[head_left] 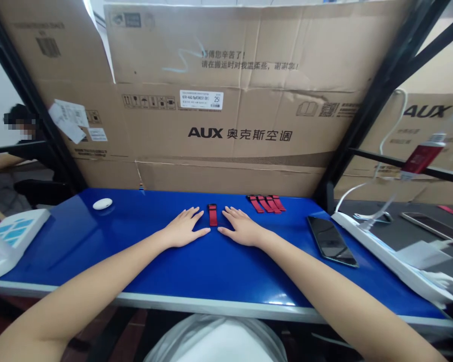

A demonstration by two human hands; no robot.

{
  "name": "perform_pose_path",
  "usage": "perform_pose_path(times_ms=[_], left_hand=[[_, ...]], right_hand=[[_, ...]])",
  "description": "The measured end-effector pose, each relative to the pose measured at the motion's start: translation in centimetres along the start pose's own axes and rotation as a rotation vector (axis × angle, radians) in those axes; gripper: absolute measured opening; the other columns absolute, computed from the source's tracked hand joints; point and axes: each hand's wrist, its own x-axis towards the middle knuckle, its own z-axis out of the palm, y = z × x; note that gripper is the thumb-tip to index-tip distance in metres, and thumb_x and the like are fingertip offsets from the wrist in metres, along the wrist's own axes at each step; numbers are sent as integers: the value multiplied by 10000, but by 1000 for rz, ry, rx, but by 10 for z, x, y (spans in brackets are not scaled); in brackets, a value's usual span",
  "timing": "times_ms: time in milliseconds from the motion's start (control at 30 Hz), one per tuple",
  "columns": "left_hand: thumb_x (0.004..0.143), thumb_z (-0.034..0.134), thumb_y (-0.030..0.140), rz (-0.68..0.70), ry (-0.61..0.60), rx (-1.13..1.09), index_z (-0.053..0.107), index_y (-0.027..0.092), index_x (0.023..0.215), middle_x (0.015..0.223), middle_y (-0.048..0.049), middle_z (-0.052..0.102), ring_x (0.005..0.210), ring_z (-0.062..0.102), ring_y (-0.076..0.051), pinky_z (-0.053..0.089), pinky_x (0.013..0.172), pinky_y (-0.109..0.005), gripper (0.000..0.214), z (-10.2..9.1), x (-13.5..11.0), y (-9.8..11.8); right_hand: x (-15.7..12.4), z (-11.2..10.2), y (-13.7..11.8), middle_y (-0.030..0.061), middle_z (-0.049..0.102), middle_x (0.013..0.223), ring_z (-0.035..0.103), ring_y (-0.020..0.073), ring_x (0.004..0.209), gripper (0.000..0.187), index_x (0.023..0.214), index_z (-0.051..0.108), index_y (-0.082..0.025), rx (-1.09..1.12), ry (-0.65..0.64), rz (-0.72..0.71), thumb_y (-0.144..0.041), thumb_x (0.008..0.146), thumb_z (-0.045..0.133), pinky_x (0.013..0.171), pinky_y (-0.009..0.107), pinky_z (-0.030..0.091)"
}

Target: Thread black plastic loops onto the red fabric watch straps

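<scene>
A short red strap with a black buckle point(212, 216) lies on the blue table point(166, 271), upright in the view, between my two hands. My left hand point(183, 229) rests flat on the table just left of the strap, fingers spread. On its other side, my right hand point(241, 227) also lies flat with the fingers apart. Neither hand holds anything, and the strap looks untouched. Several more red straps with black buckles point(267, 203) are laid side by side behind my right hand, near the cardboard.
A phone point(332, 241) and a white power strip point(392, 256) lie at the right. A white oval case point(102, 203) and a white box point(17, 241) are at the left. Printed cardboard point(166, 143) stands along the back between black posts. Another person point(33, 136) sits far left.
</scene>
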Motion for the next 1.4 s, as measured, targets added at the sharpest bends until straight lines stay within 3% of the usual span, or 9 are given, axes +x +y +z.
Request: perform_pose_path(times_ms=[967, 1100, 1167, 1233, 1300, 1400], left_hand=[[815, 407, 738, 3, 11, -9, 371, 193, 1467, 1564, -142, 234, 1444, 172, -351, 136, 1159, -505, 851, 0, -1, -1], [874, 455, 612, 173, 94, -31, 479, 286, 1394, 1516, -87, 368, 1405, 284, -337, 216, 1137, -506, 614, 0, -2, 4], [901, 469, 532, 287, 109, -54, 558, 300, 1315, 1456, -70, 455, 1361, 358, -308, 267, 1121, -478, 483, -1, -2, 8], [905, 492, 480, 355, 105, -85, 630, 266, 1205, 1369, -82, 542, 1289, 440, -292, 318, 1088, -452, 393, -3, -2, 13], [897, 518, 447, 385, 96, -115, 659, 231, 1097, 1221, -99, 631, 1163, 534, -276, 390, 1011, -422, 326, -4, -2, 16], [869, 560, 420, 380, 87, -153, 653, 212, 965, 948, -81, 681, 931, 605, -241, 463, 843, -363, 247, -3, 0, 18]], right_hand=[[-1, -5, -4, 150, 230, 1562, 159, 311, 1457, 858, 1485, 319, -129, 4, 1, 8, -717, 861, 333, 1176, 462, 143], [-1, -10, -6, 179, 410, 1472, 324, 321, 1397, 654, 1382, 488, -138, 7, 72, -28, -561, 883, 475, 1138, 483, 230], [-1, -14, -8, 156, 579, 1317, 505, 292, 1257, 400, 1181, 646, -162, 42, 141, -63, -402, 880, 539, 1071, 444, 341], [-1, -18, -10, 112, 675, 1125, 621, 236, 1051, 189, 955, 699, -177, 110, 229, -86, -263, 849, 568, 952, 371, 441], [-1, -20, -11, 77, 686, 981, 639, 189, 883, 102, 853, 673, -178, 184, 308, -80, -189, 814, 579, 825, 315, 480], [0, -20, -12, 42, 653, 873, 601, 157, 750, 156, 923, 634, -171, 259, 346, -63, -185, 768, 635, 714, 285, 474]])
